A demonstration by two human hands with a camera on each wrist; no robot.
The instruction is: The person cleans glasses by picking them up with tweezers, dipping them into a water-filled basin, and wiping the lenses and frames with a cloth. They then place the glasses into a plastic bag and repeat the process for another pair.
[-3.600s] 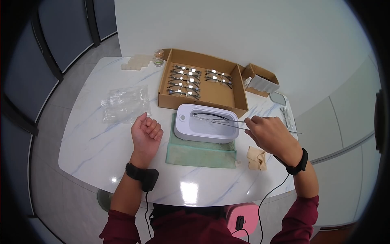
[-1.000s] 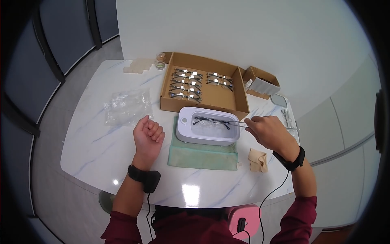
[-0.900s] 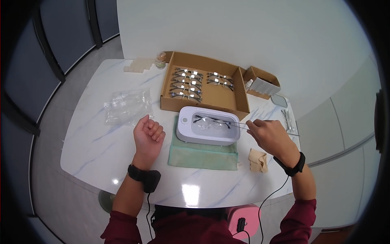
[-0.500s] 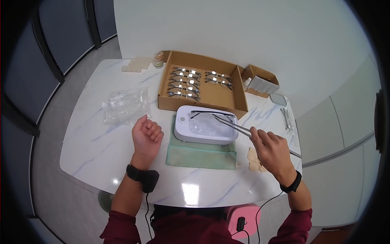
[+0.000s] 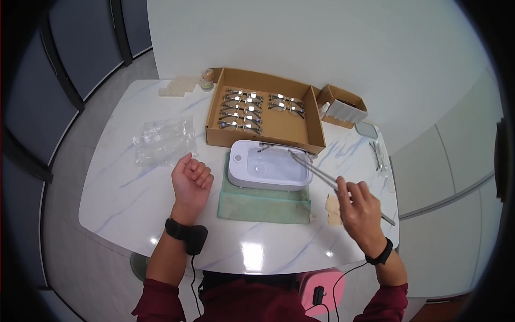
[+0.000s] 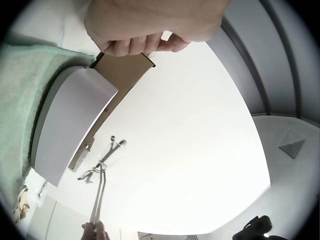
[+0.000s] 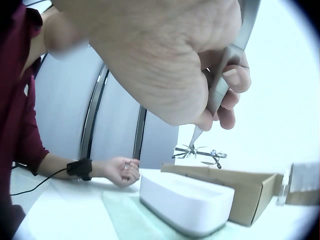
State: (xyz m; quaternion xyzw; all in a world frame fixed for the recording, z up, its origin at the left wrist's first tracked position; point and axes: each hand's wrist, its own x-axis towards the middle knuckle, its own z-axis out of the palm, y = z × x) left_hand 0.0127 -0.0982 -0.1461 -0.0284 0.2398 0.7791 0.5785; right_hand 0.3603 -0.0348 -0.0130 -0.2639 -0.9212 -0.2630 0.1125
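My right hand (image 5: 360,217) grips long metal tweezers (image 5: 321,173). Their tips hold a pair of glasses (image 7: 217,155), lifted above the white ultrasonic cleaner (image 5: 263,183); in the head view the glasses are faint and overlap its far rim. From the left wrist view, the glasses (image 6: 107,156) hang at the tweezer tips with their temples folded. Clear liquid shows inside the tub. To the left of the cleaner, my left hand (image 5: 191,185) lies palm up with fingers loosely curled, holding nothing. Under the cleaner is a green cloth (image 5: 263,206).
Behind the cleaner stands a cardboard tray (image 5: 287,129) with several glasses in two columns. A clear plastic bag (image 5: 166,142) lies left, a beige cloth (image 5: 333,208) right. More glasses (image 5: 377,155) lie near the right edge, below a small box (image 5: 343,104).
The glasses, earlier down in the tub, have come up out of it in the tweezers. My right hand has moved down and nearer to me, tilting the tweezers. My left hand has stayed put.
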